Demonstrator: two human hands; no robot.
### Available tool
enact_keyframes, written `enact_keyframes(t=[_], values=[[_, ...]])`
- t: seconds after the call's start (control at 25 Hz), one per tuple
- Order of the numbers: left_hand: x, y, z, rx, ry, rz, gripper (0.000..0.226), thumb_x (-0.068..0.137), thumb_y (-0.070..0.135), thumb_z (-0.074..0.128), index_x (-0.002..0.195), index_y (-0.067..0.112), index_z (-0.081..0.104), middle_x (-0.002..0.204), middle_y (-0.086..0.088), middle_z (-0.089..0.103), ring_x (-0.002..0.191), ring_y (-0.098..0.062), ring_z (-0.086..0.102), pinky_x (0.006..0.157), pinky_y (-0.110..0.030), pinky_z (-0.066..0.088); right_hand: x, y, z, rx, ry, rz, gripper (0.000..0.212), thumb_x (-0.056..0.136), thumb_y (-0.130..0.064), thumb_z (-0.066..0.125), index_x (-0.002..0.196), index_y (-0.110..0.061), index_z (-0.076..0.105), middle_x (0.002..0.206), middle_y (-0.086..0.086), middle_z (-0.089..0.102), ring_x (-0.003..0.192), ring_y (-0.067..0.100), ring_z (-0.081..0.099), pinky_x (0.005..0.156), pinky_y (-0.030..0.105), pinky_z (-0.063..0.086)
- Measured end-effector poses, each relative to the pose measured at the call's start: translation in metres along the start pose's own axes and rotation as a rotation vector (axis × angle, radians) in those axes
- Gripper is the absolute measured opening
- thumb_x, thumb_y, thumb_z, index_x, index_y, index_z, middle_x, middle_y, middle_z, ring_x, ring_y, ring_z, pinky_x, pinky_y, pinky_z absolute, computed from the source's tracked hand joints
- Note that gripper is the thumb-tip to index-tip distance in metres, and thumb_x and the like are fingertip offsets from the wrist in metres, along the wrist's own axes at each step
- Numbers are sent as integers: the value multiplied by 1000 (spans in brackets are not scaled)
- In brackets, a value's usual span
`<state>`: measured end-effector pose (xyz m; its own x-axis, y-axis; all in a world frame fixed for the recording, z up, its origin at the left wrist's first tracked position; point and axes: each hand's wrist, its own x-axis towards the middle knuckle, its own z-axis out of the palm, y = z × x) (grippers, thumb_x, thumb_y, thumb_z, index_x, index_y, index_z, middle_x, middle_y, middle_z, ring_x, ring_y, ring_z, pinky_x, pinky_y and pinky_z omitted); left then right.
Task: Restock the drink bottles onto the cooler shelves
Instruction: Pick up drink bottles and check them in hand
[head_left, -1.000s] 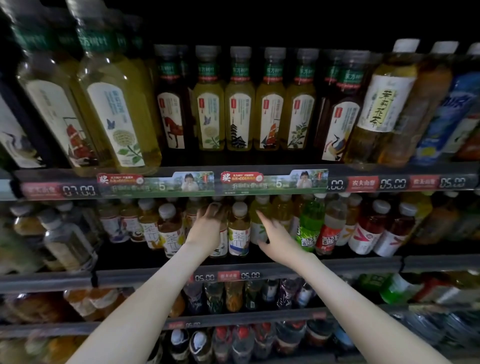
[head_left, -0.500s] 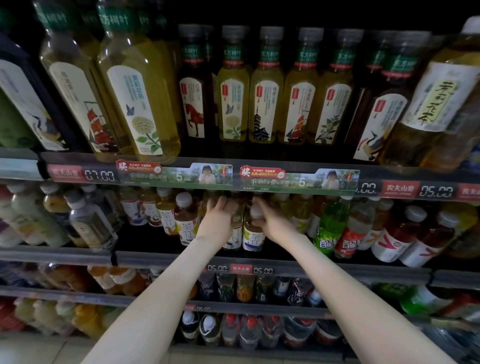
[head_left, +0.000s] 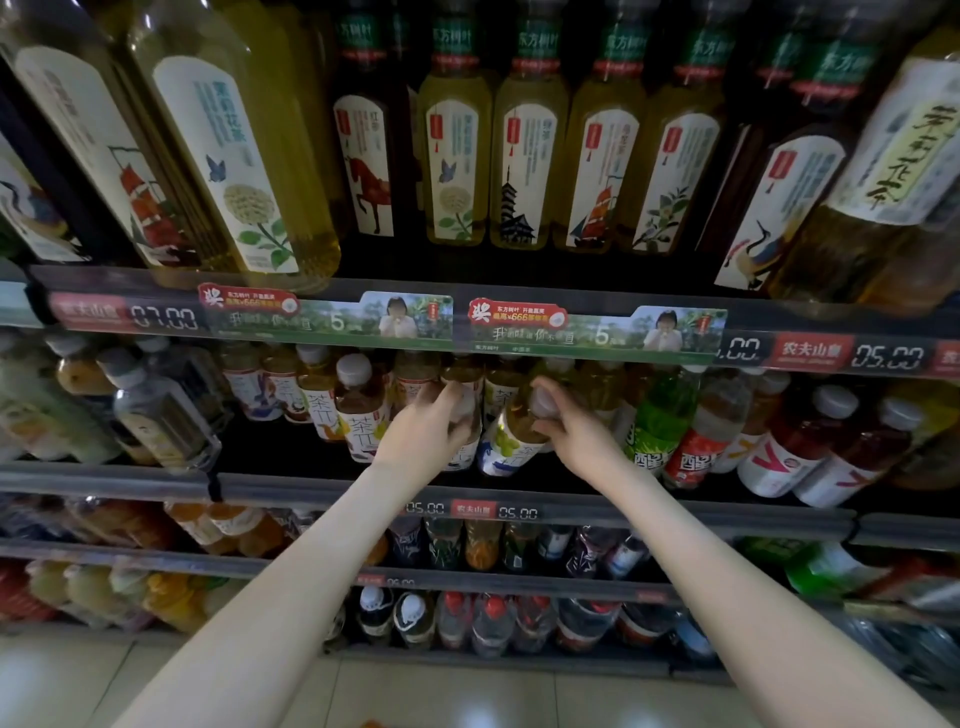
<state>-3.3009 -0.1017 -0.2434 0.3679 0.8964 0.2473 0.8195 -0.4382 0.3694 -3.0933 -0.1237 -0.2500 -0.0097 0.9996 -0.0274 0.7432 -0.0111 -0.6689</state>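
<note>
as both arms reach into the shelf (head_left: 311, 480) | left grip (head_left: 431, 428) curled round a tea bottle (head_left: 462, 454) top | right grip (head_left: 576, 431) curled round a tilted bottle (head_left: 511, 441) cap

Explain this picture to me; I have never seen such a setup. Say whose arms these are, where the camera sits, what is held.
No machine here: a person restocks a shop cooler, filmed by one camera worn on the head, looking forward and down. The left hand grips the top of a front-row bottle on the second shelf; the right hand pinches the cap of a tilted tea bottle beside it. Taller tea bottles stand on the shelf above.
</note>
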Motion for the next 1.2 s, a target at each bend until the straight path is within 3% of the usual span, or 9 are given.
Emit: enact_keyframes(t=[0.16,0.32,0.48,0.56,0.68,0.8,1.0,1.08,1.2], values=[[3,-7,3,-125,1,-57,50,85,19,61,128,3,41,116,-17,53,96,-38,59,71,-37,48,7,-19,22,-101,-103,14,87,90,-24,64,150,-39,4,158,-2,19,139,22,32,105,39,41],[-11,-19,12,-207,96,-14,48,86,22,63,127,3,45,115,-14,55,101,-31,57,74,-33,48,25,-19,29,9,-40,33,82,93,-17,59,150,-43,5,155,-3,27,134,20,41,100,35,44],[-43,-28,24,-168,175,102,48,92,35,50,124,0,51,111,-13,56,103,-20,51,85,-24,43,24,-15,27,-18,-99,-36,81,93,-13,59,151,-36,9,159,-7,16,142,18,26,102,23,28],[-37,-24,24,-162,133,54,49,93,34,50,130,2,50,117,-14,56,108,-25,51,86,-24,40,22,-21,32,-58,-73,-45,79,95,-11,55,151,-37,7,160,-7,14,140,19,30,101,27,34],[-2,-8,15,-186,102,-74,50,95,12,50,143,7,36,142,-17,43,125,-35,44,96,-37,40,21,-32,38,-123,48,-30,79,97,-6,47,150,-42,1,160,-7,11,135,21,38,91,31,46],[20,-15,15,-126,103,-23,46,93,-1,43,139,4,42,146,-17,39,132,-36,39,100,-40,38,5,-31,43,-254,124,-111,83,95,-4,46,150,-41,-4,158,5,16,112,28,56,74,34,54],[7,-4,45,-105,79,-80,58,94,24,44,149,18,26,157,-20,6,144,-37,3,111,-52,26,-34,8,5,-349,471,154,72,90,-8,56,151,-25,22,151,17,22,137,35,24,107,43,35],[-7,25,51,-57,106,-52,70,92,22,51,151,19,14,156,-23,-1,144,-39,-3,115,-56,13,-46,27,-16,-362,630,275,64,88,-7,58,146,-17,31,143,21,26,133,37,24,106,44,32],[-22,57,56,-37,71,57,62,93,22,49,148,15,22,156,-22,0,144,-36,-3,116,-55,8,-44,39,-40,-157,797,296,60,86,-10,64,136,-4,30,135,23,36,127,39,34,101,45,36]])
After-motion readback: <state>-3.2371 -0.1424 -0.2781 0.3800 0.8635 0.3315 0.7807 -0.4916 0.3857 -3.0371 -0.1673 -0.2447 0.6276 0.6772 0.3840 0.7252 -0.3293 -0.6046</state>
